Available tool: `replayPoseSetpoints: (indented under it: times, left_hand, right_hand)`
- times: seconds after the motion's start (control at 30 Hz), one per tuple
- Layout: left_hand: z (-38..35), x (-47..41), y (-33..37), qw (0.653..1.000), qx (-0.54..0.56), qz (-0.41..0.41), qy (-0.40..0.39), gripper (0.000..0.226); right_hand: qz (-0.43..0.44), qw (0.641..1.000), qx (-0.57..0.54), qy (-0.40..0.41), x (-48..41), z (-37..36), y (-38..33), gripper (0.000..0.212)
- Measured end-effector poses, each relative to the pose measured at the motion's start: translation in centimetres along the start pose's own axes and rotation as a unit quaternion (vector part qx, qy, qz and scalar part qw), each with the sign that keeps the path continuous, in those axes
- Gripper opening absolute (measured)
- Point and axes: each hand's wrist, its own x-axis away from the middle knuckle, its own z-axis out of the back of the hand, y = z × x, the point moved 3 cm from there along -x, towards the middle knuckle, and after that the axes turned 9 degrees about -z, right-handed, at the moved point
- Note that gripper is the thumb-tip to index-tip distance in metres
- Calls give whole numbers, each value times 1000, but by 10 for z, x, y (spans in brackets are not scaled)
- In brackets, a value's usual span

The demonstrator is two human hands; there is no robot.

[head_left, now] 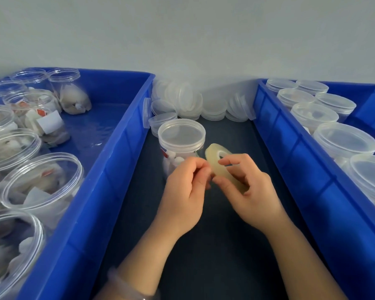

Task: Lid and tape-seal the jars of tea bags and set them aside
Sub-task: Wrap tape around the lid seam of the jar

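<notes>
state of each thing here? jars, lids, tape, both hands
centre jar: upright, lidded, tea bags inside
tape roll: held up by both hands
right hand: grips tape roll
left hand: pinches tape roll's edge
left bin jars: unlidded, filled
right bin jars: lidded
loose lids: piled at the back

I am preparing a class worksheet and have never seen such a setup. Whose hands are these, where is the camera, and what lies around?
No machine here: a person works with bare hands, and a camera worn on the head looks down at them. The right hand holds a roll of clear tape; the left hand pinches at its rim, perhaps seeking the loose end. Behind them, on the dark surface, stands a lidded jar of tea bags. Loose lids pile up by the wall. The left blue crate holds open jars of tea bags; the right blue crate holds lidded jars.
</notes>
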Motion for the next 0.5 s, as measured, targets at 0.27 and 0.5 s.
replayPoseSetpoints:
  times: [0.27,0.5]
  left_hand:
    - [4,-1,1,1000,9,-4,-28,11]
    - [33,-23,-21,984,-106,-7,141,80]
  right_hand:
    - [-107,992,-57,-44,-4,9,6,19]
    - [-117,992,47,-30,-30,25,-6,5]
